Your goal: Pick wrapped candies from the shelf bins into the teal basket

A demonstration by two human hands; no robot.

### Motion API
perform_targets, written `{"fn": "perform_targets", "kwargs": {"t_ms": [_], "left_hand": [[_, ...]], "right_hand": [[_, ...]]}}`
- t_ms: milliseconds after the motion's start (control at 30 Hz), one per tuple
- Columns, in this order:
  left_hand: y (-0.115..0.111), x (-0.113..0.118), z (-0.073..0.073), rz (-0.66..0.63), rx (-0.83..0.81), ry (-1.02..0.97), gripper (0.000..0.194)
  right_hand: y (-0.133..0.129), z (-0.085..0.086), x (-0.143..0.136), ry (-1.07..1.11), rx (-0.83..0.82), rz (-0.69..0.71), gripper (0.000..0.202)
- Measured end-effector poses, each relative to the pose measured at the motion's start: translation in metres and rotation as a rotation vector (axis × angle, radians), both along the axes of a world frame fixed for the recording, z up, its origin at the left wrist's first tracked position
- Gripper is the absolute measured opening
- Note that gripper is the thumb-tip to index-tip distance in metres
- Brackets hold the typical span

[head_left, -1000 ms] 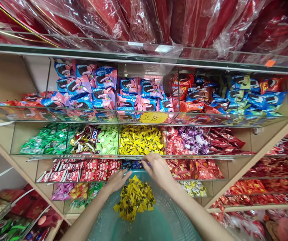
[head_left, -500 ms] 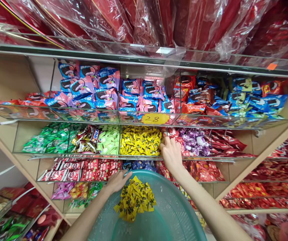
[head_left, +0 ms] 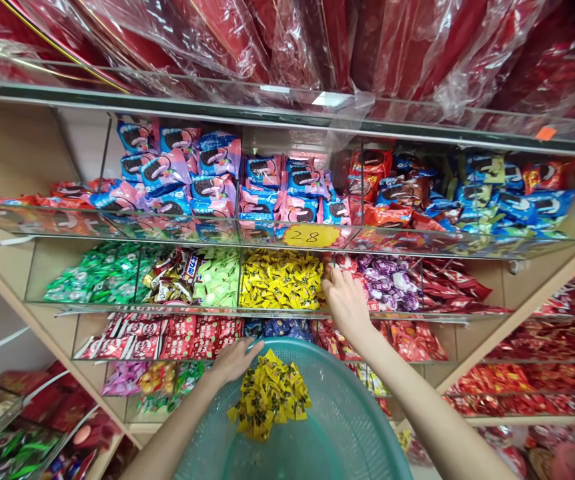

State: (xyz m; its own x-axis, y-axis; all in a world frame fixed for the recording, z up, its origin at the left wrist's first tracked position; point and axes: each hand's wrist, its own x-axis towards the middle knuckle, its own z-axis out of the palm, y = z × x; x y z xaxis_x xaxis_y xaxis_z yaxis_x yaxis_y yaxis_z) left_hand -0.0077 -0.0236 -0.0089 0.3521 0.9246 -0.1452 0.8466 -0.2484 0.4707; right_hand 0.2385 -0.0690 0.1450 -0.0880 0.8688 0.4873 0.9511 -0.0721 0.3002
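A green plastic basket (head_left: 352,407) is below the shelves, with a heap of yellow-wrapped candies (head_left: 273,393) lying in its left part. My left hand (head_left: 237,359) grips the basket's far left rim, the thumb pointing along the edge. On the middle shelf, my right hand (head_left: 346,300) is reaching into the compartment of red-and-white wrapped candies (head_left: 347,264), close to the divider beside the yellow candies (head_left: 281,280). Its fingers are curled and their tips are hidden, so what they hold cannot be seen. Purple-wrapped candies (head_left: 390,281) lie just to its right.
Glass front panels and dividers edge the shelves. Packaged cookies (head_left: 167,173) fill the upper shelf, which bears a yellow price tag (head_left: 311,235). Green candies (head_left: 102,277) lie at middle left; red packets (head_left: 202,337) sit lower down. Plastic-wrapped red goods (head_left: 287,47) overhang the top.
My right hand has shifted very slightly to the right and stays at the red-and-white candies. My left hand, the basket and its heap look the same.
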Motion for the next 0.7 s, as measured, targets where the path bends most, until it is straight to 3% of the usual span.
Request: {"fn": "perform_targets", "kwargs": {"t_ms": [267, 433, 500, 600, 700], "left_hand": [[-0.002, 0.001, 0.002, 0.002, -0.012, 0.011, 0.079], [0.0, 0.001, -0.001, -0.01, -0.001, -0.005, 0.078], [0.001, 0.001, -0.002, -0.003, 0.003, -0.003, 0.078], [0.001, 0.002, -0.004, 0.001, 0.022, 0.001, 0.078], [0.001, 0.001, -0.005, -0.004, 0.031, -0.001, 0.079]], "right_hand": [[-0.013, 0.013, 0.001, 0.049, 0.027, 0.025, 0.016], [-0.034, 0.016, -0.011, 0.191, 0.043, 0.205, 0.022], [-0.041, 0.007, -0.021, 0.29, -0.01, 0.322, 0.022], [-0.042, -0.021, -0.037, 0.419, -0.148, 0.45, 0.017], [-0.036, -0.058, -0.046, 0.469, -0.298, 0.443, 0.013]]}}
